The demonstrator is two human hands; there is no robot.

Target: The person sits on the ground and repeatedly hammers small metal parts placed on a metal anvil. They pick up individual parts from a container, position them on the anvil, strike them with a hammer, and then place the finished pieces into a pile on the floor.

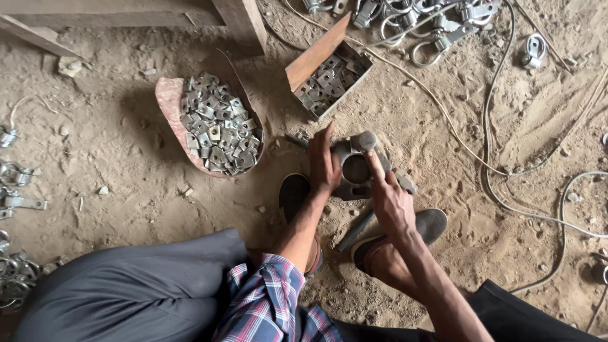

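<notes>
Two hands at frame centre: left hand (pixel 323 166) fingers flat against the grey metal block (pixel 354 170), right hand (pixel 391 201) wrapped around a hammer (pixel 366 142) above it; tray of plates (pixel 170 101) upper left, box (pixel 315 56) above.

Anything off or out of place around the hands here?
Nothing looks broken. The small metal plates are heaped in a curved scrap tray, and the box of similar plates sits tilted in the dirt. Cables snake loose across the ground. Both hands, left and right, rest on the metal clamp.
</notes>
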